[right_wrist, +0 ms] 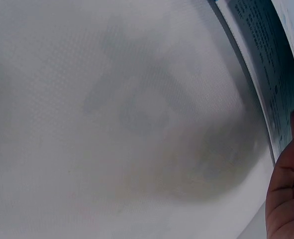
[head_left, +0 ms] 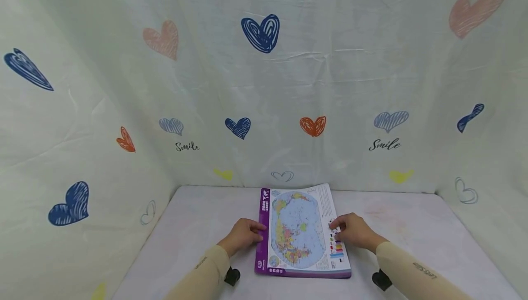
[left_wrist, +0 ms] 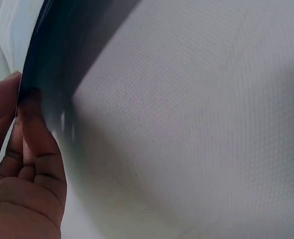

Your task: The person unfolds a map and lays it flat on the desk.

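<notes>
A map book lies on the table, with a world map on its front and a purple band down its left side. My left hand pinches that purple left edge between thumb and fingers. In the left wrist view, the left hand grips the dark, upcurved edge of the book. My right hand pinches the front sheet at the right margin. Under this raised sheet a printed page shows in the right wrist view, with the right hand's finger beneath the sheet.
A white cloth covers the table. White curtains printed with hearts and "Smile" hang behind it and at both sides. A black wrist mount sits below the left wrist, another mount below the right.
</notes>
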{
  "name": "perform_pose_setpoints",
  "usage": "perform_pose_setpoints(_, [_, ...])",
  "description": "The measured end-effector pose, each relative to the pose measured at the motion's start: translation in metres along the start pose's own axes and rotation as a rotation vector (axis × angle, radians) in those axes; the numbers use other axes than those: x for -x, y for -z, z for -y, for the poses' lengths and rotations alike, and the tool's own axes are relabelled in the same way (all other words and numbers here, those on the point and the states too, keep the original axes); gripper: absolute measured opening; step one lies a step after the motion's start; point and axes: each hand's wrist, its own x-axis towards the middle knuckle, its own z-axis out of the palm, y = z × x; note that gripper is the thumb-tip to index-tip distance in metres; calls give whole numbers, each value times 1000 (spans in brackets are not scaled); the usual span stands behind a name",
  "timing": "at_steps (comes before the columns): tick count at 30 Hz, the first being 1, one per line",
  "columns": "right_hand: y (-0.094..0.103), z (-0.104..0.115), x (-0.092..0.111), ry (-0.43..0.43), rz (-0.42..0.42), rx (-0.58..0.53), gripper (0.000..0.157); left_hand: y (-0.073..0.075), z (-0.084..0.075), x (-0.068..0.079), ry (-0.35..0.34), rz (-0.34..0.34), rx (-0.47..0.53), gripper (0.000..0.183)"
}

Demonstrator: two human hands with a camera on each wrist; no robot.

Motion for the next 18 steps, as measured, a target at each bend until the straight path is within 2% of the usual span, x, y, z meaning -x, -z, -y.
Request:
perform_pose_setpoints(7, [0,0,-1,-6,-7,-23,20,-1,3,-2,24,-28,-24,24])
perform_pose_setpoints(18, [5,1,-3,12,-28,-28,21,5,11,-5,-5,-46,-53,28])
